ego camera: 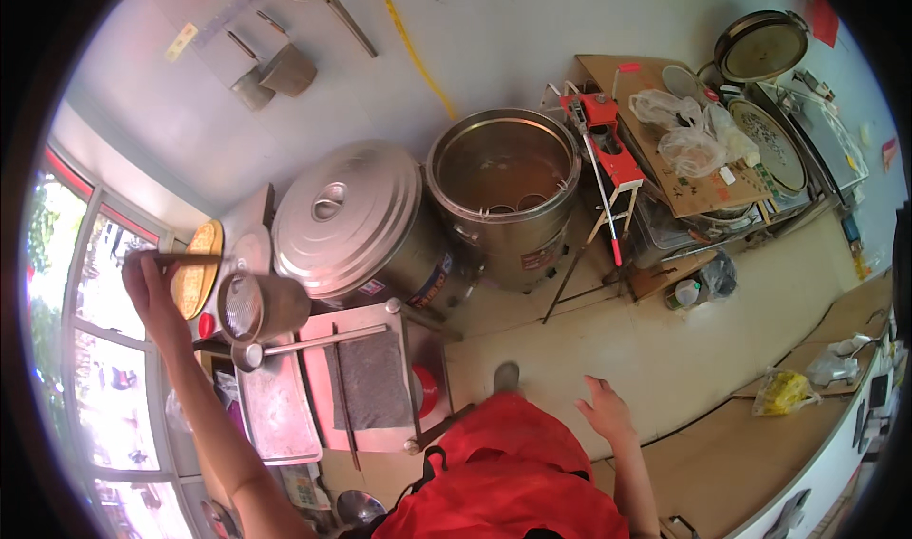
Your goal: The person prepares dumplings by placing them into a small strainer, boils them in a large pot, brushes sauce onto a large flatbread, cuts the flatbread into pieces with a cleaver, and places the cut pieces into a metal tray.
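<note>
My left hand [151, 286] is raised at the left by the window, its fingers around a brown handle [189, 259]. Just right of the handle's end is a deep metal strainer basket [274, 309], tilted, its mouth facing left; whether the two are joined is unclear. Below the basket, a long-handled metal ladle [320, 339] lies across a steel table [310, 368], beside a dark grey cloth [374, 386] and a thin dark stick [343, 396]. Empty, with fingers apart, my right hand [605, 409] hangs over the tiled floor right of my red apron [513, 460].
A lidded steel pot [356, 233] stands beside an open one [502, 215] holding brownish liquid. Right of them are a red lever press [605, 140] on thin legs and cardboard [712, 190] with plastic bags. A brown-topped counter [741, 460] runs along the right.
</note>
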